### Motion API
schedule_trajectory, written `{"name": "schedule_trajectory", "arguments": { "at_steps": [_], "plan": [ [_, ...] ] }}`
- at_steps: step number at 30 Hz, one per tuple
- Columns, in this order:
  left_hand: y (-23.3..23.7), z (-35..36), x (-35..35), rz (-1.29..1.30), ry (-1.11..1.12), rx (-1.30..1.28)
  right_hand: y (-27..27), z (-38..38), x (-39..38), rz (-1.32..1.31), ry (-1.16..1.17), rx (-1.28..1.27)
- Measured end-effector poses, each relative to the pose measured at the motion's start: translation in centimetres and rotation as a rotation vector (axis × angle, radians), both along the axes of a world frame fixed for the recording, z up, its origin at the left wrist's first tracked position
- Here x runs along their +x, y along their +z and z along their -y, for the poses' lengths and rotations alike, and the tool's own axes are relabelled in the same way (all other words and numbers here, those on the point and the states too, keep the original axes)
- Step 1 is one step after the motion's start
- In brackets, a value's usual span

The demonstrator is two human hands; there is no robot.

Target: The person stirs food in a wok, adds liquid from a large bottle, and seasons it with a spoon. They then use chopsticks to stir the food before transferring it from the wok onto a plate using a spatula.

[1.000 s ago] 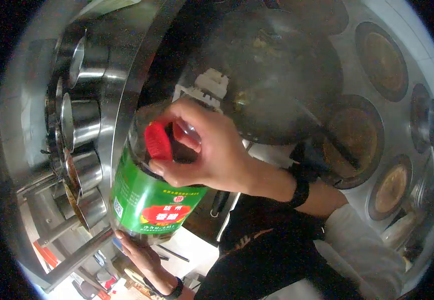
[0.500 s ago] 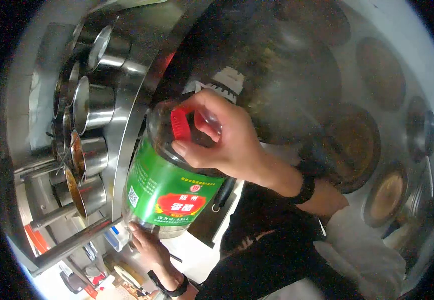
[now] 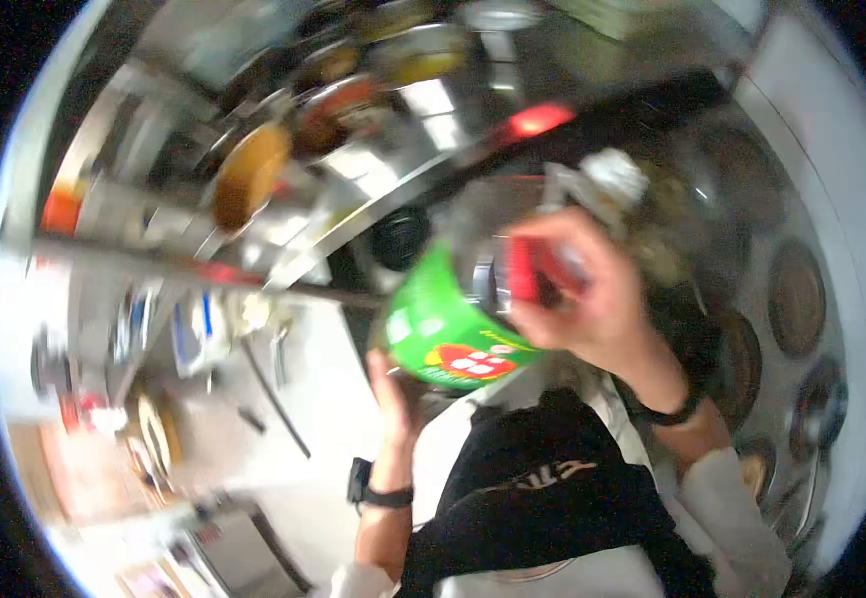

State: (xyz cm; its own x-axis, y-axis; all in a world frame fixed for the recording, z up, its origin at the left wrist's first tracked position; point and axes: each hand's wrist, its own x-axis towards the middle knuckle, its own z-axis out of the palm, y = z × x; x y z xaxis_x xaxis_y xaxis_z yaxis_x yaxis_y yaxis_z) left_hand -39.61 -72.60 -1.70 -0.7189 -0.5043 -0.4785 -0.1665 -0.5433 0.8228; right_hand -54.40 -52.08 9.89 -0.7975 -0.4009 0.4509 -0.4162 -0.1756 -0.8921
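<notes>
A big clear plastic vinegar jug (image 3: 453,324) with a green label leans across the middle of the view, its neck and white cap area pointing up and right. My right hand (image 3: 592,289) is wrapped around the jug's red handle (image 3: 522,267). At the jug's lower left end, my left hand (image 3: 393,404) supports the base, its fingers partly hidden underneath. Beyond the neck lies a dark wok (image 3: 722,234) with blurred greenish food in it. Motion blur hides whether anything flows from the jug.
Metal pots and an orange-brown bowl (image 3: 251,177) line a steel shelf at the upper left. Round burner-like discs (image 3: 797,299) and a small metal pot (image 3: 818,404) are at the right. A white tub (image 3: 201,334) stands left, above the pale floor.
The view has swung, so jug and hands appear farther right and the pots shift toward the top. Both hands keep their hold on the jug. The steam looks thinner.
</notes>
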Motion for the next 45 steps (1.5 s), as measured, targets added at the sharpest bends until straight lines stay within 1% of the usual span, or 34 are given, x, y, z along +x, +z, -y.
{"name": "schedule_trajectory", "arguments": {
  "at_steps": [1, 3, 4, 5, 7, 8, 9, 11, 12, 13, 14, 15, 16, 17, 18, 19, 21, 22, 23, 24, 25, 27, 28, 29, 31, 32, 34, 35, 37, 41, 44, 45],
  "plan": [
    [-1.2, 0.4, 0.5, -0.075, 0.068, 0.084, 1.6, 1.0, 1.3, 0.048, 0.076, 0.002],
    [-2.6, 2.1, 2.3, -0.131, 0.025, 0.140, 4.0, 3.6, 3.8, 0.028, 0.147, 0.085],
    [-3.3, 3.2, 3.6, -0.090, 0.044, 0.191, 5.6, 5.0, 5.4, 0.095, 0.156, 0.100],
    [-3.4, -1.0, -0.4, -0.049, 0.077, 0.255, 7.6, 1.8, 1.0, 0.165, 0.178, 0.131],
    [-4.2, -0.1, 1.7, -0.174, -0.029, 0.279, 9.6, 4.3, 2.6, 0.305, 0.247, 0.163],
    [-5.0, 1.3, 3.3, -0.171, 0.011, 0.289, 9.7, 6.2, 3.7, 0.398, 0.283, 0.118],
    [-4.1, 2.6, 5.1, -0.142, -0.016, 0.316, 9.6, 8.5, 5.1, 0.343, 0.265, -0.008],
    [-7.7, 6.8, 9.6, 0.002, -0.191, 0.097, 9.9, 12.4, 6.6, 0.564, 0.539, 0.029],
    [-7.8, 9.6, 12.1, -0.029, -0.170, 0.113, 11.9, 16.7, 9.1, 0.568, 0.531, 0.103],
    [-9.4, 10.7, 14.1, 0.058, -0.106, -0.239, 11.8, 19.7, 11.0, 0.574, 0.515, 0.177],
    [-10.4, 11.5, 15.3, 0.159, -0.031, -0.597, 10.5, 21.7, 10.7, 0.592, 0.629, 0.194],
    [-9.9, 13.6, 17.5, 0.145, -0.004, -0.591, 9.8, 24.9, 12.4, 0.549, 0.544, 0.243],
    [-9.6, 15.0, 19.0, 0.119, 0.001, -0.689, 8.9, 27.0, 13.0, 0.596, 0.621, 0.235],
    [-9.4, 16.2, 20.3, 0.096, 0.003, -0.789, 8.2, 28.8, 14.0, 0.583, 0.583, 0.267],
    [-9.5, 17.0, 21.4, 0.046, -0.008, -0.640, 7.3, 30.8, 15.0, 0.597, 0.599, 0.243],
    [-8.7, 17.6, 22.3, 0.045, 0.003, -0.640, 6.5, 32.8, 15.7, 0.619, 0.613, 0.215],
    [-7.3, 18.2, 23.5, 0.014, 0.024, -0.427, 6.0, 36.0, 17.5, 0.543, 0.641, 0.217],
    [-7.4, 19.0, 24.2, 0.007, 0.027, -0.424, 5.5, 37.9, 18.2, 0.510, 0.631, 0.231],
    [-7.8, 19.5, 24.7, 0.002, 0.016, -0.373, 5.0, 39.4, 18.9, 0.545, 0.670, 0.153],
    [-7.7, 19.9, 25.4, -0.001, 0.002, -0.319, 5.4, 40.6, 19.8, 0.537, 0.692, 0.203],
    [-7.3, 20.1, 26.0, -0.009, 0.003, -0.318, 5.9, 41.5, 20.1, 0.525, 0.714, 0.248],
    [-6.2, 20.4, 27.5, -0.013, 0.044, -0.149, 7.0, 41.8, 18.3, 0.154, 0.784, 0.462],
    [-6.1, 20.3, 28.4, -0.001, 0.074, -0.127, 7.6, 41.4, 17.1, -0.413, 0.510, 0.638],
    [-6.1, 20.3, 29.5, -0.006, 0.076, -0.130, 7.9, 41.2, 16.3, -0.606, 0.393, 0.666],
    [-6.5, 20.2, 31.9, 0.009, 0.123, -0.033, 7.8, 41.1, 15.3, -0.743, 0.400, 0.915],
    [-6.8, 20.0, 33.1, 0.009, 0.119, -0.034, 7.4, 41.3, 15.4, -0.741, 0.397, 0.916],
    [-7.4, 19.6, 35.2, 0.115, 0.155, -0.010, 6.7, 41.7, 15.6, -0.792, 0.450, 0.973],
    [-7.5, 19.4, 36.0, 0.113, 0.157, -0.008, 6.8, 41.8, 15.5, -0.795, 0.452, 0.974],
    [-7.5, 19.3, 37.4, 0.127, 0.206, 0.055, 6.9, 41.9, 15.1, -0.826, 0.626, 0.910],
    [-8.6, 19.1, 37.9, 0.115, 0.246, 0.068, 6.7, 42.0, 15.1, -0.817, 0.634, 0.883],
    [-9.1, 19.3, 36.6, 0.074, 0.238, 0.013, 6.8, 42.2, 15.4, -0.859, 0.646, 0.805],
    [-9.0, 19.5, 35.8, 0.069, 0.211, 0.013, 6.7, 42.3, 15.7, -0.908, 0.542, 0.931]
  ]
}}
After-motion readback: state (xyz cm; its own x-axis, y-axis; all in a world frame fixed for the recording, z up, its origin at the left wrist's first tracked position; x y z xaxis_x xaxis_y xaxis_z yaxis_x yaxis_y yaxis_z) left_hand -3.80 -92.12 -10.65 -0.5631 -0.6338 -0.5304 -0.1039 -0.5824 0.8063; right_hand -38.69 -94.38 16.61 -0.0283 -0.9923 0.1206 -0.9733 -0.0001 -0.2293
